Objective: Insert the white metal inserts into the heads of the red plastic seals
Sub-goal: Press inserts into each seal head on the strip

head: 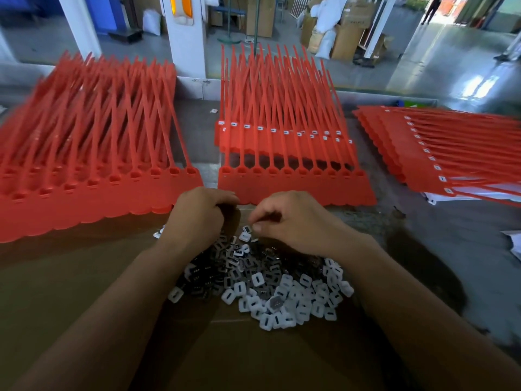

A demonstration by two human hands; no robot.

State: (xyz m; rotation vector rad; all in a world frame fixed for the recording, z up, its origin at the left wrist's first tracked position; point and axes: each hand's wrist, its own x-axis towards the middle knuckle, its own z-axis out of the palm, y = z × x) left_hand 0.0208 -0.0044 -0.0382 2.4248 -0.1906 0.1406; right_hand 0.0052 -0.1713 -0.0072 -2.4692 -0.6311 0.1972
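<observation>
A heap of white inserts (pixel 282 294) lies on brown cardboard (pixel 84 292) in front of me. My left hand (pixel 197 215) hovers over the heap's far edge with its fingers curled under; what they hold is hidden. My right hand (pixel 293 218) pinches a small insert (pixel 248 229) between thumb and forefinger just above the heap. Directly beyond the hands lies a strip of red seals (pixel 296 184) with empty heads. Behind that strip, a stack of red seals (pixel 282 136) shows white inserts in its heads.
A big stack of empty red seals (pixel 93 176) fills the left side. Another stack with inserts (pixel 451 153) lies at the right on the grey table (pixel 451 235). Beyond the table are white pillars, boxes and sacks on a workshop floor.
</observation>
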